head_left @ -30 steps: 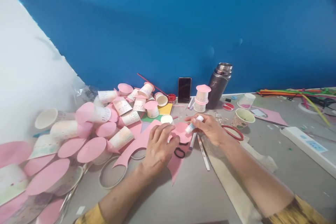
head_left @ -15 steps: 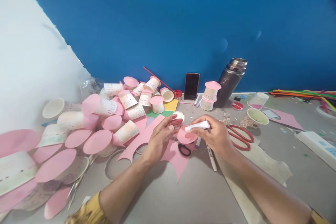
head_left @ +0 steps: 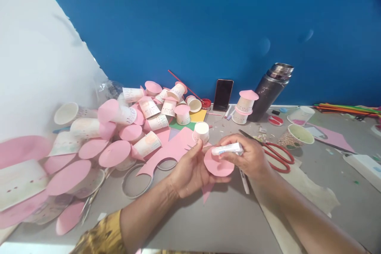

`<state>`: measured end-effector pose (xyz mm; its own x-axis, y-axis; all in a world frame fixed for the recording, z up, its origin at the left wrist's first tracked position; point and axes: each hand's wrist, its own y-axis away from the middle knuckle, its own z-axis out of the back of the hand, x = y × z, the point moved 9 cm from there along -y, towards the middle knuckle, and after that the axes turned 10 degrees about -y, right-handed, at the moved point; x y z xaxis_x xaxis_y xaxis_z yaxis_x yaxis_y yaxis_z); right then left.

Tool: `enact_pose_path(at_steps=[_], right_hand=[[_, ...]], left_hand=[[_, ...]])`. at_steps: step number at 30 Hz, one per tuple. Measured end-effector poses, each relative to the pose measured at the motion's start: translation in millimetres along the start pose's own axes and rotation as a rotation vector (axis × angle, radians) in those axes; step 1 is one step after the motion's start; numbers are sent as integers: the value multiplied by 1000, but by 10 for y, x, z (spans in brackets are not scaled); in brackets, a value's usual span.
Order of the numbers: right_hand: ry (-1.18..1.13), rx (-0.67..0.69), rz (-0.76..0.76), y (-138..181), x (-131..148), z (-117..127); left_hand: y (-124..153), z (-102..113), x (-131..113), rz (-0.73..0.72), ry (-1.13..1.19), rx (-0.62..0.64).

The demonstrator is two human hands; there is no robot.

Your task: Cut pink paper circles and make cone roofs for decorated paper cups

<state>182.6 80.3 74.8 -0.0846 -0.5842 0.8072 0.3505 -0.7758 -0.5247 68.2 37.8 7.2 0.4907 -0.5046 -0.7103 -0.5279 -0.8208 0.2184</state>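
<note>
Right hand (head_left: 251, 156): grip pinches white tube (head_left: 228, 149), its end over the pink disc (head_left: 219, 166); contact unclear. Left hand (head_left: 192, 172): grip spread, thumb raised, fingers beneath disc. Disc lies between hands, above bench (head_left: 184, 226), near upturned cup (head_left: 201, 131).

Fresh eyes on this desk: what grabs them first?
Probably the jumbled heap of pink-topped white paper cups filling the left side. Then, at centre, the right hand gripping a slim white tube over a round pink paper disc on the left hand. Behind, right of centre, a dark metal flask.
</note>
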Motion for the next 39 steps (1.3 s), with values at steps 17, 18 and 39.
enact_pose_path(at_steps=[17, 18, 39], right_hand=[[545, 72, 452, 87, 350, -268], [571, 63, 467, 97, 360, -279], [540, -15, 450, 92, 383, -261]], left_hand=[[37, 48, -166, -300, -92, -124], [49, 31, -167, -314, -108, -132], [57, 11, -142, -335, -100, -116]])
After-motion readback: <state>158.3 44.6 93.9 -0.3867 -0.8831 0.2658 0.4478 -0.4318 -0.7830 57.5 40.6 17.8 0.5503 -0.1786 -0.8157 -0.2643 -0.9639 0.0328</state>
